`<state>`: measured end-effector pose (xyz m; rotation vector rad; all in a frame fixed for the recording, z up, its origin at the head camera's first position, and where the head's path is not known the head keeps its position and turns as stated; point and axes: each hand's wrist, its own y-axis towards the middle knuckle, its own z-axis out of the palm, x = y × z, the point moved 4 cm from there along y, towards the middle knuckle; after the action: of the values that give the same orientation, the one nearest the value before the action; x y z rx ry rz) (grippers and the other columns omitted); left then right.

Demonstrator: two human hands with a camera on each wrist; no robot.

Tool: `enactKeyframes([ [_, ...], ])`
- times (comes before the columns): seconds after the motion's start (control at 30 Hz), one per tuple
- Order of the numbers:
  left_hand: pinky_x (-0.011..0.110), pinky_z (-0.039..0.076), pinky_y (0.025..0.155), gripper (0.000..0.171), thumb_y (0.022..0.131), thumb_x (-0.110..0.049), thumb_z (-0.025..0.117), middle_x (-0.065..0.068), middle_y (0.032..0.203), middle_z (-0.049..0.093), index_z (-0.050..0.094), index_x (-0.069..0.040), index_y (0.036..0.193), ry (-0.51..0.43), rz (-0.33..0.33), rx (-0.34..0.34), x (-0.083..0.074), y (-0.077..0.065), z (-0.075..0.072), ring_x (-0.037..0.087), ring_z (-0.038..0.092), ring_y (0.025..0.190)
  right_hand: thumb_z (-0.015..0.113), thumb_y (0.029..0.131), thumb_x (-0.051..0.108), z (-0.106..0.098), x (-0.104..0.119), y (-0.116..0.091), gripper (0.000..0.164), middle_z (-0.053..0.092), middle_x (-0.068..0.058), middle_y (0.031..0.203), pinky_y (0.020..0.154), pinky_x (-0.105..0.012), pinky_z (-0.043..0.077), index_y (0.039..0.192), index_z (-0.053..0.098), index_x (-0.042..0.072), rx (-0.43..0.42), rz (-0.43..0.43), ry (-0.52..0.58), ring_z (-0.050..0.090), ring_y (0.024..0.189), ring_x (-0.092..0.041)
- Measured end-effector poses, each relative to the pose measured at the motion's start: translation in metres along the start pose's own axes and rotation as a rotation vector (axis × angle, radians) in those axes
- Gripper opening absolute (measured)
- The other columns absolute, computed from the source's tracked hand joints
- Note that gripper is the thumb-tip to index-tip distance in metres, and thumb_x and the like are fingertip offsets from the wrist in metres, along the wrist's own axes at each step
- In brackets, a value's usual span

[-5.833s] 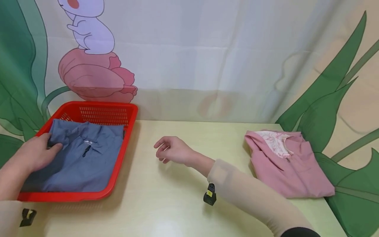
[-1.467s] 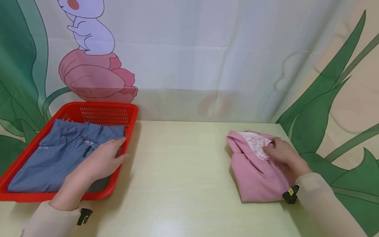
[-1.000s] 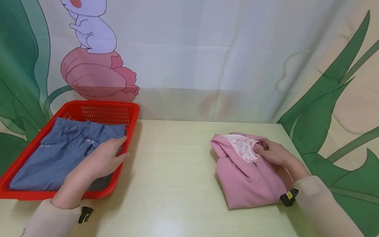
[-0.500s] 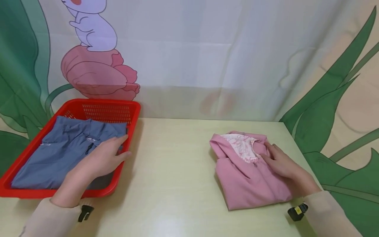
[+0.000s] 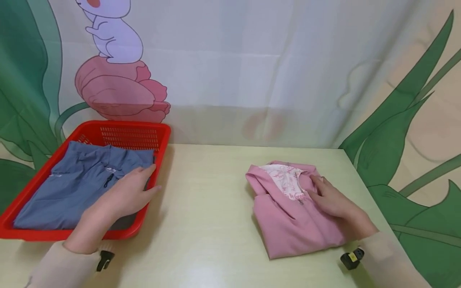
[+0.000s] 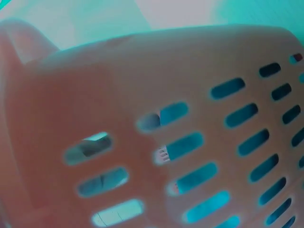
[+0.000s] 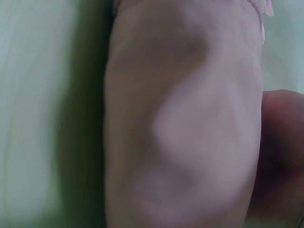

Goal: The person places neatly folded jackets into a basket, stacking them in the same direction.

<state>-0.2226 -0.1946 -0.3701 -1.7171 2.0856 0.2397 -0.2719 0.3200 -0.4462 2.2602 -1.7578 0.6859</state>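
Note:
A folded pink jacket [image 5: 291, 224] lies on the right part of the table, its white-and-pink patterned lining [image 5: 284, 180] showing at the neck. My right hand [image 5: 333, 202] rests along its right side, fingers extended on the cloth near the collar. In the right wrist view the folded pink cloth [image 7: 185, 123] fills the middle, with a fingertip [image 7: 285, 128] beside it. On the left my left hand [image 5: 124, 196] lies over the right rim of a red basket [image 5: 166, 140], thumb outside, fingers loose. The basket's slotted wall [image 6: 128, 85] fills the left wrist view.
Inside the basket lies a folded blue garment [image 5: 72, 192] with a black zip pull [image 5: 108, 181]. A printed curtain [image 5: 223, 72] hangs behind the pale table [image 5: 205, 208]. The table's right edge runs just beyond my right forearm.
The pink jacket has slid left from the table's right edge with my right hand, whose fingers have loosened from the collar. My left hand has crossed to the basket's right rim and stayed there.

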Motion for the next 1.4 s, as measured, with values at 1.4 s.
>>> enactKeyframes([
  [1.4, 0.061, 0.039, 0.109, 0.068, 0.101, -0.034, 0.064, 0.031, 0.15, 0.041, 0.042, 0.007, 0.152, -0.065, 0.188, -0.02, -0.082, -0.011, 0.05, 0.048, 0.04, 0.138, 0.044, 0.106, 0.043, 0.033, 0.08, 0.042, 0.068, 0.051, -0.029, 0.146, 0.1, -0.064, 0.046, 0.154, 0.039, -0.004, -0.035, 0.057, -0.18, 0.051, 0.132, -0.048],
])
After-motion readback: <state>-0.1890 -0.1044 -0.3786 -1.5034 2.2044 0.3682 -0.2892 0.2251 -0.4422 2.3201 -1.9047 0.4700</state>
